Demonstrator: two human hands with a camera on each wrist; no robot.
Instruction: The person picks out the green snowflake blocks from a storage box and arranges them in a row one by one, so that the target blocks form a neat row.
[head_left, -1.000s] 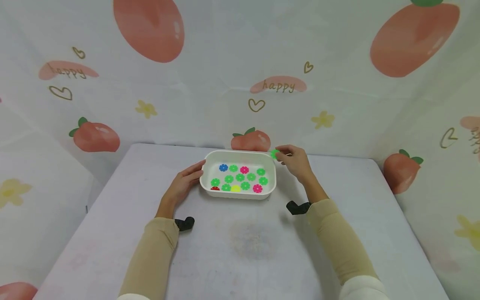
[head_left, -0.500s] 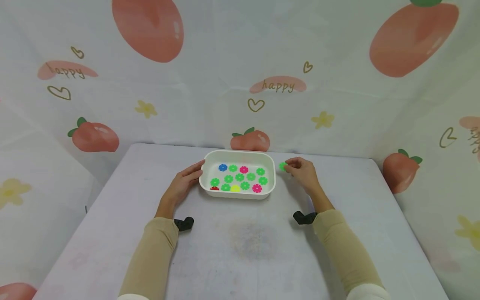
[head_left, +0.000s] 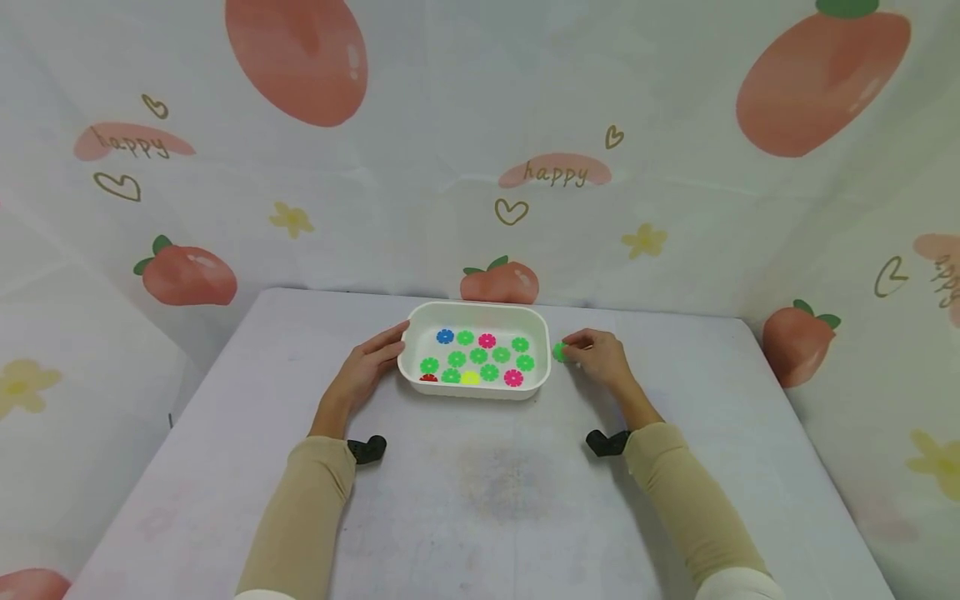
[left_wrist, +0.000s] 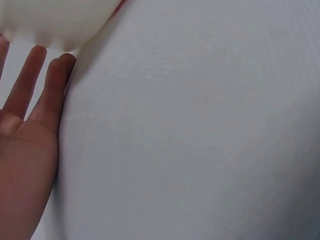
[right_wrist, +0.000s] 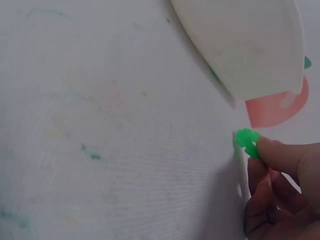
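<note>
A white tray (head_left: 457, 391) stands near the table's back, holding several small notched plastic discs, mostly green (head_left: 478, 356), with blue (head_left: 445, 337), pink (head_left: 487, 341), yellow (head_left: 469, 378) and red (head_left: 428, 377) among them. My left hand (head_left: 363, 372) rests against its left end; in the left wrist view the fingers (left_wrist: 27, 82) reach out fairly straight to the tray wall (left_wrist: 55, 25). Just right of the tray, my right hand (head_left: 602, 360) pinches one green notched disc (right_wrist: 246, 140) between thumb and fingers, low over the table.
A white cloth covers the table (head_left: 502, 492), marked by a faint grey stain in front of the tray. Behind the table's back edge hangs a fabric backdrop (head_left: 420, 183) printed with peaches. Black straps (head_left: 367, 450) sit at both wrists.
My right hand, holding the green disc, has come from the tray's back right corner to lower beside its right side. The left hand and the tray have stayed put.
</note>
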